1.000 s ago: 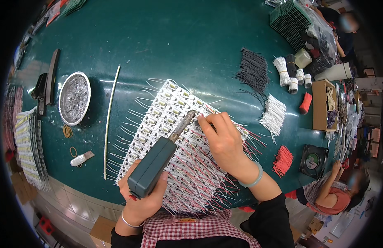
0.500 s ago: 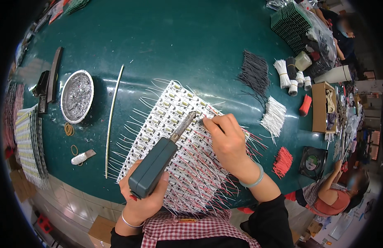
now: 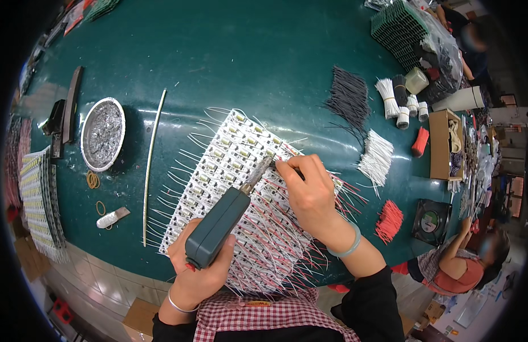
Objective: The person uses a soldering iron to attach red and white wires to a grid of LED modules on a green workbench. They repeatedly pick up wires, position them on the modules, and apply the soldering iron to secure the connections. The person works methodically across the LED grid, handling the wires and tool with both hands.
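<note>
My left hand (image 3: 202,283) is closed around a dark green soldering gun (image 3: 219,225). The gun's thick metal tip (image 3: 259,171) slants up and to the right, close over a white panel of small circuit boards (image 3: 210,185). At the tip, my right hand (image 3: 314,191) pinches thumb and forefinger together, seemingly on a thin red wire that is mostly hidden. White wires (image 3: 168,200) stick out along the panel's left side. Many red and white wires (image 3: 269,228) lie across its lower right part, under and beside my right hand.
Left of the panel lie a white rod (image 3: 155,165) and a bowl of silvery scraps (image 3: 84,137). To the right are piles of black wires (image 3: 348,97), white wires (image 3: 376,159) and red wires (image 3: 389,222), plus a small fan (image 3: 430,222). Another person (image 3: 461,265) sits at the right.
The soldering gun has shifted slightly to the right, its tip now closer to my right fingertips. My right hand has moved a little left and up, still pinching.
</note>
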The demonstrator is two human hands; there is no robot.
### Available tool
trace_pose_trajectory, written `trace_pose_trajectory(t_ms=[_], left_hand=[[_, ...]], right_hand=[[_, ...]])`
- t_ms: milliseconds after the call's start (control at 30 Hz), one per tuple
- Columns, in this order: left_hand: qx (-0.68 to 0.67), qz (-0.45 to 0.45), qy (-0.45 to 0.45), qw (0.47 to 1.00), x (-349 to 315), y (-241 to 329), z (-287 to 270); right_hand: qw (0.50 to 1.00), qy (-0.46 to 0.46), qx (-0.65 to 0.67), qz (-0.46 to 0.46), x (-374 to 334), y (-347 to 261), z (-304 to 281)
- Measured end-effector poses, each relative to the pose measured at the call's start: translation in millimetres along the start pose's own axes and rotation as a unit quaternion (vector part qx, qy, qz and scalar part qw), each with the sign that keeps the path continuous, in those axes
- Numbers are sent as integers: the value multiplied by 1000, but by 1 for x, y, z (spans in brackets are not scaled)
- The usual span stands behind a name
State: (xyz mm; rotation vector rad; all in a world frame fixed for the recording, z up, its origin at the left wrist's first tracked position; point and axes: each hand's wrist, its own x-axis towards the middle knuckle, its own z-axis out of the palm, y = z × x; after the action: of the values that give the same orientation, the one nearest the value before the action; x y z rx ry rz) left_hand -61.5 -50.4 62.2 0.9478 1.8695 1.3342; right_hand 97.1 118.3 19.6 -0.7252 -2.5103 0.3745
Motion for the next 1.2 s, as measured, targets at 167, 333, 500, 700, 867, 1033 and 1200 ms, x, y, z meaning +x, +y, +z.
trace_pose_trajectory(t_ms=[167, 333, 500, 700, 867, 1033, 1200], left_hand=[[17, 19, -6, 1000, 2, -1, 1], [19, 22, 4, 1000, 0, -6, 3], [51, 20, -14, 998, 3, 0, 1], [41, 42, 1, 998, 2, 2, -1], [7, 19, 24, 1000, -2, 2, -3], [-6, 40, 35, 999, -2, 1, -1], [9, 34, 13, 999, 0, 1, 0]], right_hand=[[1000, -1, -1, -2, 1, 0, -1], [1000, -1, -2, -6, 1, 0, 1], [1000, -4, -12, -2, 1, 0, 0], [1000, -7, -14, -4, 2, -2, -1], [1000, -3, -16, -5, 2, -2, 0], [1000, -1, -18, -6, 2, -2, 1], [1000, 4, -14, -2, 0, -1, 2]])
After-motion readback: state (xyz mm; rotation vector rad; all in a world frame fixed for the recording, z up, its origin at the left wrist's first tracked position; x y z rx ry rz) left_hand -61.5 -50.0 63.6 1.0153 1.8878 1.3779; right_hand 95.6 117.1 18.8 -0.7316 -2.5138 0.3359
